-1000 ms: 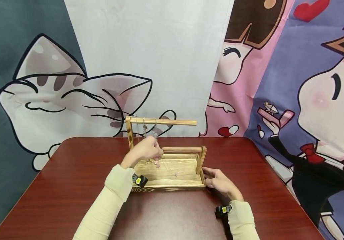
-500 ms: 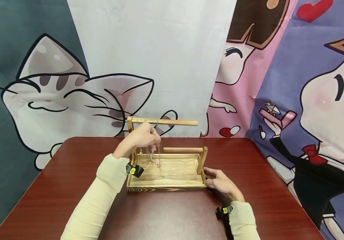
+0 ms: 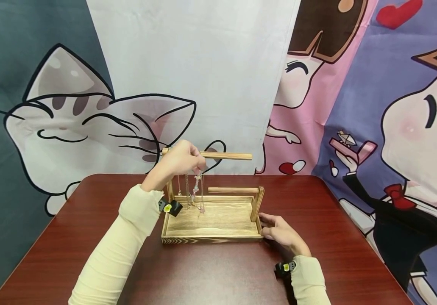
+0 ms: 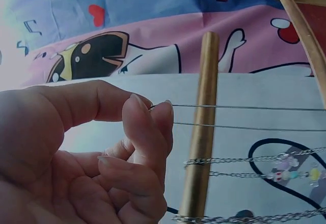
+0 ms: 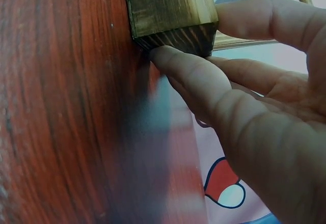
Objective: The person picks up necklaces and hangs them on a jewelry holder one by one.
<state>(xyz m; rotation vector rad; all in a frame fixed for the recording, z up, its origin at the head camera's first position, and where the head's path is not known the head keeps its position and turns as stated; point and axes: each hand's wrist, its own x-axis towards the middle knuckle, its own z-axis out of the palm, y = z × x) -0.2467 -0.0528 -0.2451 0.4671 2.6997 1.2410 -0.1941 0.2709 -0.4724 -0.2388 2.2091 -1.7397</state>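
Observation:
My left hand (image 3: 185,157) pinches a thin necklace chain (image 4: 244,108) between thumb and fingertips, at the height of the upper bar (image 3: 229,156) of a wooden jewelry stand (image 3: 210,239). In the left wrist view, the chain's two strands run past the bar (image 4: 206,86), and other necklaces (image 4: 239,159) hang over it. Pendants dangle above the stand's tray; a beaded one (image 3: 196,184) shows below my fingers. My right hand (image 3: 282,232) holds the stand's right front corner; in the right wrist view its fingers (image 5: 193,74) touch the wood (image 5: 170,10) from two sides.
A lower bar (image 3: 231,190) juts left from a short post (image 3: 256,204) on the stand's right. The stand sits on a reddish-brown table (image 3: 100,220). Behind the table hangs a cartoon-printed cloth (image 3: 218,76).
My left hand has risen from the tray to the upper bar, lifting the necklace with it. The right hand stays at the stand's corner.

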